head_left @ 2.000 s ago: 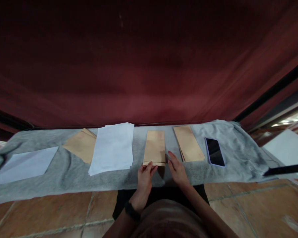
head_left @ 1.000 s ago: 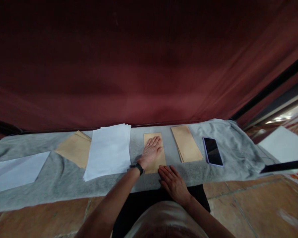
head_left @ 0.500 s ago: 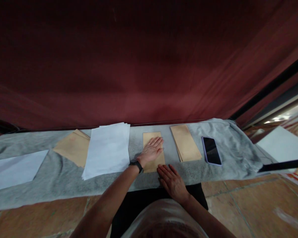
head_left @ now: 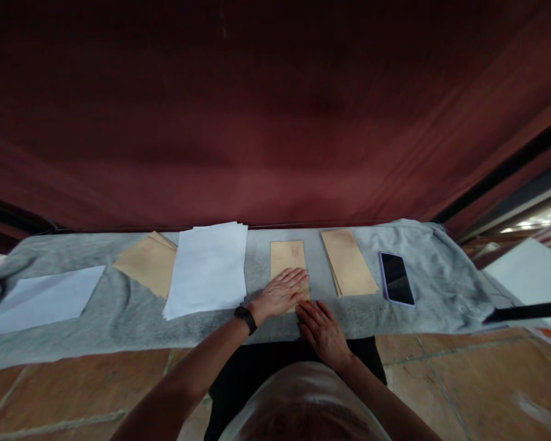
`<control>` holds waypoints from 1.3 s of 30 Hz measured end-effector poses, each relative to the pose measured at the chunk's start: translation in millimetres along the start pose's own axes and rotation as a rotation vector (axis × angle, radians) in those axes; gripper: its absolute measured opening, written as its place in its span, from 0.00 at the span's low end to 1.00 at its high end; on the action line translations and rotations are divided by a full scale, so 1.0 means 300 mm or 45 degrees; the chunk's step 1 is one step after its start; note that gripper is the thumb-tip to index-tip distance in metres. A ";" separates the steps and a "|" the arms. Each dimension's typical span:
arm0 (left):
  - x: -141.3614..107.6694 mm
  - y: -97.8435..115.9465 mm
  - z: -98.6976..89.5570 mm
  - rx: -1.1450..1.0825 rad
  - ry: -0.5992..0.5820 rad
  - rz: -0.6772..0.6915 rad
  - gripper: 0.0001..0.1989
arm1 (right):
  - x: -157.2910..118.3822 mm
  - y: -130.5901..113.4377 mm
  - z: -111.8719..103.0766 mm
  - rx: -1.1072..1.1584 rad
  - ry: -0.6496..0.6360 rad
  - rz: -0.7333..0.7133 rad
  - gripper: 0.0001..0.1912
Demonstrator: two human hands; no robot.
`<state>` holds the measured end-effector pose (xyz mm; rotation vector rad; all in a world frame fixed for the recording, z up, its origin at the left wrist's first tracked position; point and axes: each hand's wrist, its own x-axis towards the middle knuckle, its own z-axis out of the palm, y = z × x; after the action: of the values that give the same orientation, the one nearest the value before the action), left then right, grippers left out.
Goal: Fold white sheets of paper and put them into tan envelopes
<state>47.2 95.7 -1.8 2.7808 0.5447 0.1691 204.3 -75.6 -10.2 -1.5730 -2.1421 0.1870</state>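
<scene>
Left hand (head_left: 283, 292) slid down the envelope (head_left: 287, 254) toward right hand (head_left: 325, 337), all fingers released.

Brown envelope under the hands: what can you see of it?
The brown envelope is oblong and looks like thin paper, with faint reddish print near its far right corner. It lies flat on the grey cloth, long sides running away from the person. The left hand lies flat across its nearer half; the right hand's fingertips are at its near right corner. The hands hide part of the near end.
</scene>
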 end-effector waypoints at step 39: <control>-0.334 0.083 0.005 0.234 -0.100 0.143 0.46 | -0.003 0.014 0.004 -0.042 0.049 0.011 0.24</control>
<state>-36.1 34.6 -1.1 2.9840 0.4029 0.0347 207.6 -74.9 -13.1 -1.5918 -2.1195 0.1238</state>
